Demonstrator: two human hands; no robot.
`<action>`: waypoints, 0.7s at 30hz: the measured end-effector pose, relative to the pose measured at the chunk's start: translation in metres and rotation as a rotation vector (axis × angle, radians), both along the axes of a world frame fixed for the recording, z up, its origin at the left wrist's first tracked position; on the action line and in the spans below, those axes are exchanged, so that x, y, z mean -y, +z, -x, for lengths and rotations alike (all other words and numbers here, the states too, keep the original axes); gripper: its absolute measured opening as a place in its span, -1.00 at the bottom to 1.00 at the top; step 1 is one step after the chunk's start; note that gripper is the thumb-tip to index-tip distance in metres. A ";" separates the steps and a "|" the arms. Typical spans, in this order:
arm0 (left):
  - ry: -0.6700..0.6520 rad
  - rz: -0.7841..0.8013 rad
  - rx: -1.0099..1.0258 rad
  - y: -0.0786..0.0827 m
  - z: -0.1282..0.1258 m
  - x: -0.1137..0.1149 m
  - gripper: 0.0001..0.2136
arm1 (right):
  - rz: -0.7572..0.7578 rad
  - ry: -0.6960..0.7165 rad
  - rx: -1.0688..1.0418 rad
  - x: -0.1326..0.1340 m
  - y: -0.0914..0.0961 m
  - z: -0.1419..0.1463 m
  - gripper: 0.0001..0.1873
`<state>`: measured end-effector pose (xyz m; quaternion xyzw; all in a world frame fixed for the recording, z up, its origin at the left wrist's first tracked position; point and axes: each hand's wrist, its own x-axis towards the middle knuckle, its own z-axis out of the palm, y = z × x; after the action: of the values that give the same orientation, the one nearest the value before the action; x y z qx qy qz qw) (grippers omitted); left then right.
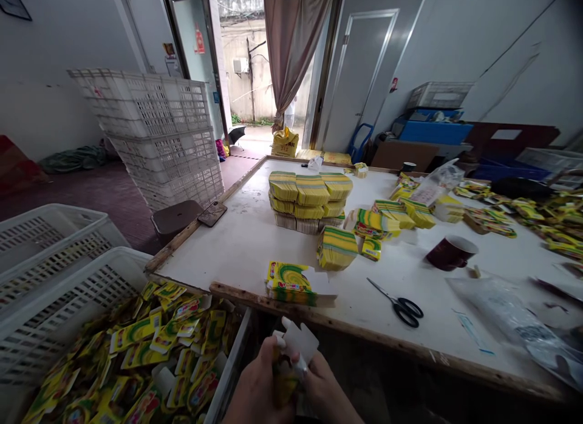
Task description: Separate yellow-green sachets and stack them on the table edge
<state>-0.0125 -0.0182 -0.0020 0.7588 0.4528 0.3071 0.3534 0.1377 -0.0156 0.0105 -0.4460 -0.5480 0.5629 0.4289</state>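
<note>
Below the table edge, my left hand (255, 376) grips a small yellow carton (284, 384) with its white flaps standing out at the top. My right hand (324, 384) closes on the same carton from the other side, its thumb by the flaps. A small whitish piece shows near the right thumb; I cannot make out what it is. Just beyond the hands, a short stack of flat yellow cartons (291, 281) lies at the table's edge. To the left, a white crate (130, 257) holds many yellow cartons with their flaps sticking out.
Bundled yellow cartons (310, 196) are piled mid-table, with one bundle (337, 248) in front. Black-handled scissors (407, 311), a dark mug (452, 253) and a clear plastic bag (510, 314) lie to the right. A phone (212, 214) rests at the left edge, near stacked white crates (159, 132).
</note>
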 end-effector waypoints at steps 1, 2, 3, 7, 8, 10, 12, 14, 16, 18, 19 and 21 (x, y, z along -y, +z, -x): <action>-0.013 0.027 -0.013 0.002 0.000 -0.002 -0.40 | -0.074 0.021 0.053 0.001 -0.004 0.000 -0.36; -0.022 0.045 -0.020 0.003 0.001 -0.003 -0.39 | -0.155 0.054 0.112 0.003 -0.007 -0.001 -0.39; -0.021 0.052 -0.021 0.003 0.001 -0.005 -0.39 | -0.237 0.086 0.173 0.004 -0.010 -0.001 -0.42; 0.049 -0.010 -0.020 0.000 0.002 -0.006 -0.41 | -0.425 0.067 0.313 0.000 -0.018 -0.006 -0.50; 0.084 -0.033 -0.028 -0.002 0.003 -0.006 -0.40 | -0.422 0.018 0.321 -0.002 -0.018 -0.009 -0.51; 0.152 -0.061 -0.051 -0.003 0.009 -0.005 -0.40 | -0.405 -0.046 0.339 -0.006 -0.015 -0.015 -0.51; 0.187 -0.045 -0.082 -0.002 0.016 -0.004 -0.45 | -0.384 -0.006 0.369 -0.009 -0.010 -0.021 -0.46; 0.189 -0.019 -0.106 0.004 0.021 -0.004 -0.53 | -0.358 0.108 0.402 -0.009 -0.003 -0.025 -0.39; 0.188 0.007 -0.111 0.012 0.024 -0.005 -0.55 | -0.340 0.202 0.433 -0.009 0.005 -0.027 -0.39; 0.179 0.043 -0.097 0.020 0.025 -0.006 -0.56 | -0.333 0.238 0.457 -0.009 0.014 -0.030 -0.49; 0.175 0.065 -0.085 0.023 0.025 -0.007 -0.55 | -0.334 0.247 0.460 -0.009 0.019 -0.032 -0.57; 0.160 0.102 -0.063 0.027 0.026 -0.008 -0.53 | -0.329 0.280 0.446 -0.011 0.029 -0.037 -0.69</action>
<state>-0.0382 -0.0104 0.0248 0.7103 0.5381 0.2871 0.3515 0.1749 -0.0045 0.0392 -0.4032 -0.7685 0.4083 0.2829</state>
